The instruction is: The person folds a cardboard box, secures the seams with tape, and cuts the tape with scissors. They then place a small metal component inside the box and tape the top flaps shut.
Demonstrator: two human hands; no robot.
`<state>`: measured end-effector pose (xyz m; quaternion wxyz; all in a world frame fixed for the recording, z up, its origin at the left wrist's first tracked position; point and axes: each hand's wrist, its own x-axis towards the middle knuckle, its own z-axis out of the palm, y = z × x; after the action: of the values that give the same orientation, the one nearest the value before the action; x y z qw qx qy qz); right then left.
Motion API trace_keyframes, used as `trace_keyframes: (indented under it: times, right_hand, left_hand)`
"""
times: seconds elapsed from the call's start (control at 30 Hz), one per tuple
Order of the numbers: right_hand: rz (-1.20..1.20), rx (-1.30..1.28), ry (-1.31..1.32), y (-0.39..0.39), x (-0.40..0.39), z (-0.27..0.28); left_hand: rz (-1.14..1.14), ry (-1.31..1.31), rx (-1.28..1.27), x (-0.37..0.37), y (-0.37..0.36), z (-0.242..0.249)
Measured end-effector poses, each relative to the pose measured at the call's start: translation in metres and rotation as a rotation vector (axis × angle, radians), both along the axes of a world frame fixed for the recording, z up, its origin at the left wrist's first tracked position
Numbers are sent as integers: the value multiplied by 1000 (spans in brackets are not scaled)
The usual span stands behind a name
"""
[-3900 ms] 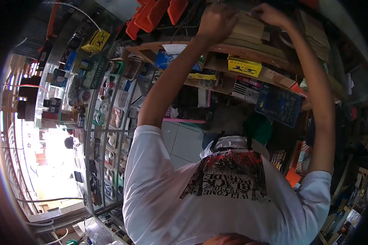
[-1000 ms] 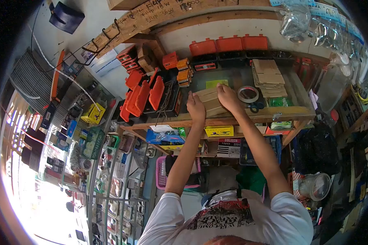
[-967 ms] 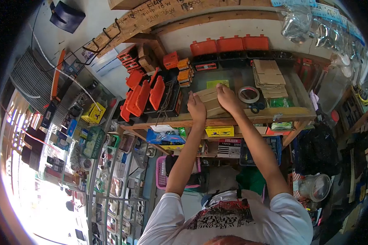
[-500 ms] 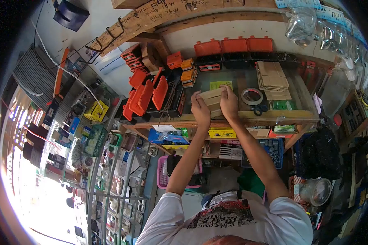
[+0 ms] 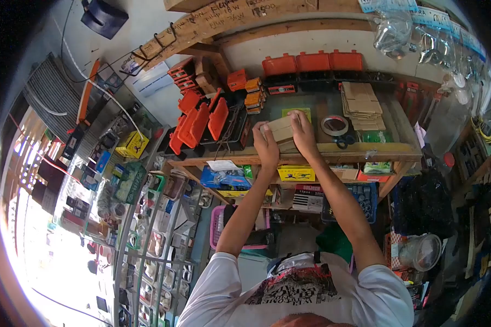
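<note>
Both hands are on a small cardboard box (image 5: pixel 280 132) that sits near the front edge of the wooden surface (image 5: pixel 322 154). My left hand (image 5: pixel 266 146) is curled over the box's 9 o'clock end, fingers closed onto it, and my right hand (image 5: pixel 303 133) lies across the top and the 3 o'clock side, fingers bent down over the far edge. So it's pinched between the two, not lifted as far as I can tell.

Handling-wise, I'd guess it's light and fairly stiff, plain corrugated card, not slippery, though the walls would probably dent if squeezed hard mid-panel. Best grip looks like the short ends and corners, where card is strongest.

Around it: a roll of tape (image 5: pixel 334 125) at 3 o'clock, scissors (image 5: pixel 343 143) just below the roll, a stack of flat cardboard sheets (image 5: pixel 361 101) at 2 o'clock, and open orange-lidded cases (image 5: pixel 207 120) at 9 o'clock. A yellow-green sheet (image 5: pixel 297 112) peeks out behind the box.
</note>
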<state>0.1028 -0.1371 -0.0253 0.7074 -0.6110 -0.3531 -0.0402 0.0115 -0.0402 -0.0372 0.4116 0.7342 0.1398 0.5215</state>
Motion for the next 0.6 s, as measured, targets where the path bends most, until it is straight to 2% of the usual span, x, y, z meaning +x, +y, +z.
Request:
trace_keyframes:
  times: [0.07, 0.6]
  right_hand:
    - [-19, 29, -109, 3, 7, -6]
    - [-51, -23, 37, 11, 25, -16]
  left_hand:
    - [3, -62, 69, 1, -1, 0]
    - [1, 52, -89, 13, 21, 6]
